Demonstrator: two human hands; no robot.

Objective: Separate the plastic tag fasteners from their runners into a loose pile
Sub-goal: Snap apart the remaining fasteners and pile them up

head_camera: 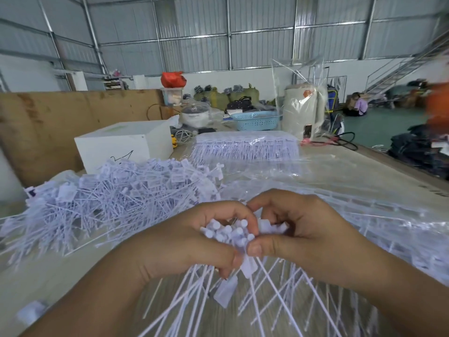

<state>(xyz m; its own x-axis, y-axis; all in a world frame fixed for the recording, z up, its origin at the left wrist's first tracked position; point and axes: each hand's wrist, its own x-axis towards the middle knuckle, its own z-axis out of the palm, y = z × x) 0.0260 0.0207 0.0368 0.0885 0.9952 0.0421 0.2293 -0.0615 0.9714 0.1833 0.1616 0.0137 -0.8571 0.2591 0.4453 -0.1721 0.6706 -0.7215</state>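
Two hands meet over the table (364, 166). The left hand (194, 242) is closed around one bunch of tag fasteners (228, 233), too many to count. The right hand (298, 229) pinches the same bunch. One big loose pile (116, 195) lies just left. One white box (124, 142) has a black scribble, not readable.

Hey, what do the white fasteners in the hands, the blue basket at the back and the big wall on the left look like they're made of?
Fasteners: likely matte white moulded plastic, with thin stems and round caps.
Blue basket: probably rigid plastic, smooth, with a punched hole pattern.
Wall: looks like brown cardboard or fibreboard, dull and scuffed; which of the two is unclear.
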